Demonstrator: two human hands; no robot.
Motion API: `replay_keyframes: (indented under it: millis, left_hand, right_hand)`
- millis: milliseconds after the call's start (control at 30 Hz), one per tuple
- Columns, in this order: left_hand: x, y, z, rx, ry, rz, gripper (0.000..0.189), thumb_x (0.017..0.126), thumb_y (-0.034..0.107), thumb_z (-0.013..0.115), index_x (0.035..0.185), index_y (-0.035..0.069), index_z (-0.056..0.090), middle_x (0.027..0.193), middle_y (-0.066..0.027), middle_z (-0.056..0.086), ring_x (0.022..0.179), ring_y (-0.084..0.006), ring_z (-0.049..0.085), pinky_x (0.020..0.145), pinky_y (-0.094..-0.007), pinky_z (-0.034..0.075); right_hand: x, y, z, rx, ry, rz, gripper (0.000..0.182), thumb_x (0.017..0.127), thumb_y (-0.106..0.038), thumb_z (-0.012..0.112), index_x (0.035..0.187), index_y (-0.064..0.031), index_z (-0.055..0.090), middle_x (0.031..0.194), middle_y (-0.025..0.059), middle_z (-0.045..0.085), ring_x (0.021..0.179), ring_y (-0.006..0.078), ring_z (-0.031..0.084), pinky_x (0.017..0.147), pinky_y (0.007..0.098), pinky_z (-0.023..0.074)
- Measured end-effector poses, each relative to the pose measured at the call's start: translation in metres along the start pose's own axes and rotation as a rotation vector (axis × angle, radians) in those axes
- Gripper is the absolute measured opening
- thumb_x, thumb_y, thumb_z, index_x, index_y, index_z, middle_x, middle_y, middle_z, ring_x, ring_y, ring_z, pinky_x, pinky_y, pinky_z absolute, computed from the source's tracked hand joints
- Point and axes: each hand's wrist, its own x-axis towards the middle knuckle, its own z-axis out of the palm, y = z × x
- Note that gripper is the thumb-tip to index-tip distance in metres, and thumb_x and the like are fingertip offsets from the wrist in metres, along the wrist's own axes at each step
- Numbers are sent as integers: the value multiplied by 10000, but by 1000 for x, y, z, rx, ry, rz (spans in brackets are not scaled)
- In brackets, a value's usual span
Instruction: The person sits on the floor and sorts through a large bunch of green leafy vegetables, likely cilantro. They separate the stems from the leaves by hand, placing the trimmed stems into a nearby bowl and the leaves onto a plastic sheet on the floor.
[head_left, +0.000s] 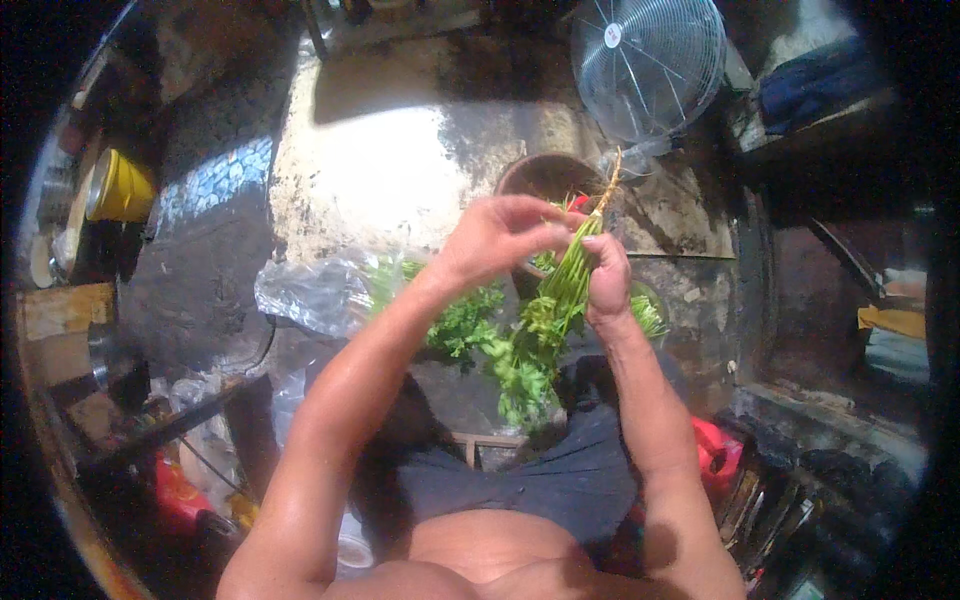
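My right hand (609, 277) is closed around a bunch of leafy green stems (566, 281), which looks like celery or a similar herb. Its long pale brown root (611, 180) points up and away, and the leaves hang down towards my knees. My left hand (510, 232) reaches the stems just below the root; blur hides whether its fingers pinch one. Beyond the bunch stands a round brown basin (517, 174) with something red (577, 203) in it. More leafy greens (465, 322) lie under my left forearm, beside a clear plastic bag (311, 292).
A large wire-guarded fan (649, 71) stands at the far right. Cut green stems (649, 315) sit in a container beside my right wrist. A yellow bucket (124, 187) is at the left. Red plastic containers (716, 454) (176, 484) flank me. Sunlight glares on the stained floor (375, 172).
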Motion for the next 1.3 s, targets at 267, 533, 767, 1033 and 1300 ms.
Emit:
replay_keyframes:
  millis: [267, 533, 767, 1033, 1300]
  left_hand:
    - [-6, -21, 1, 103, -12, 16, 243, 790, 111, 663, 1004, -3, 646, 918, -63, 687, 736, -84, 611, 663, -248, 507]
    - [9, -21, -37, 616, 199, 63, 188, 803, 147, 608, 920, 4, 642, 771, -116, 657, 681, -145, 615, 638, -304, 502]
    - [35, -40, -13, -152, 170, 185, 433, 859, 143, 616, 1256, 29, 486, 1148, -131, 591, 987, -188, 579, 833, -315, 470]
    - [-6, -27, 27, -147, -685, -293, 648, 805, 385, 659, 1287, 14, 435, 1161, -61, 550, 1056, -130, 482, 933, -292, 379]
    - [-19, -35, 23, 588, 22, 84, 384, 738, 199, 676, 1081, 64, 571, 867, -171, 636, 807, -333, 622, 710, -408, 486]
  right_hand:
    - [5, 16, 4, -212, 15, -99, 309, 784, -124, 436, 985, 36, 608, 867, 86, 622, 750, 153, 585, 715, 255, 461]
    - [-2, -1, -1, -13, -166, 51, 467, 797, -236, 405, 1130, 64, 538, 600, 59, 520, 535, 134, 454, 535, 257, 385]
    - [-1, -14, -12, 569, -475, -1, 400, 816, -287, 463, 1098, -13, 532, 569, 39, 443, 528, 130, 367, 525, 277, 314]
    - [-4, -32, -21, 567, -307, -128, 321, 758, -242, 520, 1012, -46, 514, 903, 126, 581, 851, 218, 552, 786, 345, 442]
    - [13, -13, -19, 97, 161, -182, 391, 958, -361, 396, 1138, -35, 515, 1061, 120, 613, 963, 201, 581, 868, 324, 450]
